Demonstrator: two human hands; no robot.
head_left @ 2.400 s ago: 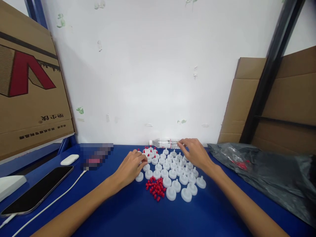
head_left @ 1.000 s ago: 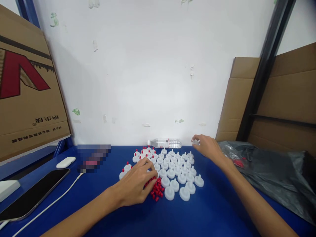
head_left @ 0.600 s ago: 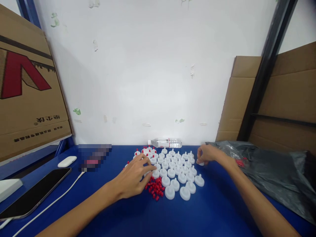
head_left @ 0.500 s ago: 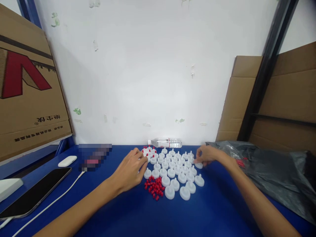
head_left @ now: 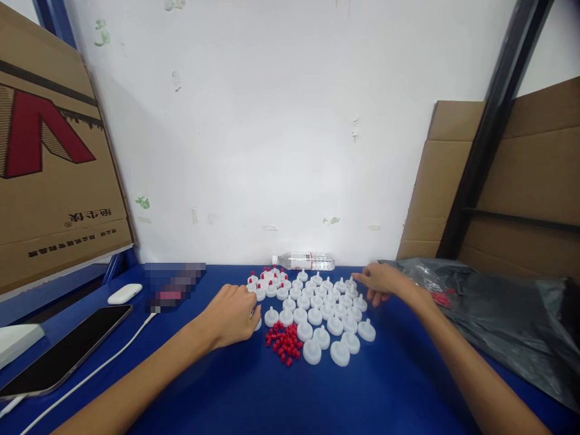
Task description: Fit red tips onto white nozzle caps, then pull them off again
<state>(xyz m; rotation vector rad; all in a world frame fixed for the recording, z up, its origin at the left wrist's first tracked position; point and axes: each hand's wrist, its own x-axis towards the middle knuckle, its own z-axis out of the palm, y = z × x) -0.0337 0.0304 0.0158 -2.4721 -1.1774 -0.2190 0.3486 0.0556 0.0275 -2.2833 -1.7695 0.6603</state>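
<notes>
My left hand (head_left: 233,315) is closed, thumb and fingers curled around a white spout cap (head_left: 258,324) that shows only partly below them. Just right of it lies a pile of small red tip caps (head_left: 284,343). Behind it stand several white spout caps with red tips (head_left: 270,289). Many plain white spout caps (head_left: 315,315) stand upright in the middle, spouts up. My right hand (head_left: 381,283) is open at their right edge, its index finger stretched toward a spout at the back; I cannot tell whether it touches.
A clear plastic bottle (head_left: 308,261) lies along the wall. On the left are a phone (head_left: 63,350), a white case (head_left: 125,294) and a white cable (head_left: 99,370). A grey plastic bag (head_left: 507,320) covers the right side. Cardboard (head_left: 58,151) stands at the left.
My left hand has moved slightly left and down, uncovering red-tipped caps behind it. My right hand has let go of a white spout cap, which now stands among the others, and its fingers have spread.
</notes>
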